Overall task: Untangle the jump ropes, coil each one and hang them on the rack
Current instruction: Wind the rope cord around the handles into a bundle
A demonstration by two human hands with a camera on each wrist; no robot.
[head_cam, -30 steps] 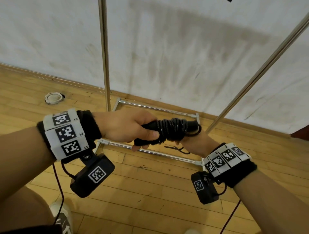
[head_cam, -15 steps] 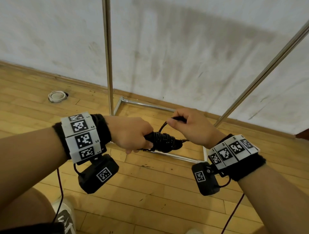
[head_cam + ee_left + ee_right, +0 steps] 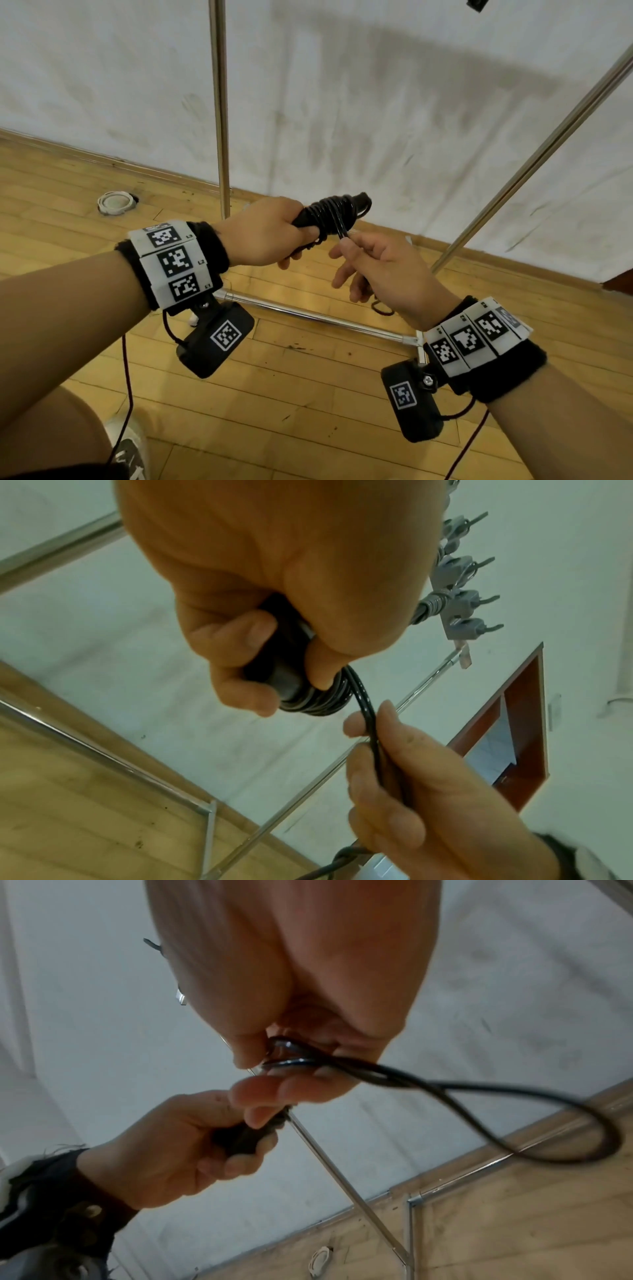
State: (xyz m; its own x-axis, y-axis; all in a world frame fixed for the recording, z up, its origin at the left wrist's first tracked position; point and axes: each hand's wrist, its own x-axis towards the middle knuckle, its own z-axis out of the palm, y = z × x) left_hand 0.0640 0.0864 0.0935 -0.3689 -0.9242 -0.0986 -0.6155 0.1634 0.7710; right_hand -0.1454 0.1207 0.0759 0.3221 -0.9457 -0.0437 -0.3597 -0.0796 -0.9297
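A black jump rope [image 3: 331,213] is wound in tight turns round its black handles. My left hand [image 3: 265,236] grips the handles [image 3: 277,669] at the near end, thumb against the coil. My right hand [image 3: 373,263] pinches the doubled free end of the cord [image 3: 371,731] just below the coil; a short loop of cord [image 3: 534,1115] hangs from its fingers. The metal rack [image 3: 219,102] stands right behind both hands, its uprights rising out of view.
The rack's base bars [image 3: 318,317] lie on the wooden floor under my hands. A second slanting rack pole [image 3: 534,161] runs up at the right. A white round fitting [image 3: 114,202] sits in the floor at the left. A row of metal hooks [image 3: 459,593] shows on the rack.
Both hands have risen with the bundle. My right hand came from above the coil down to its near side, still holding the cord's free end.
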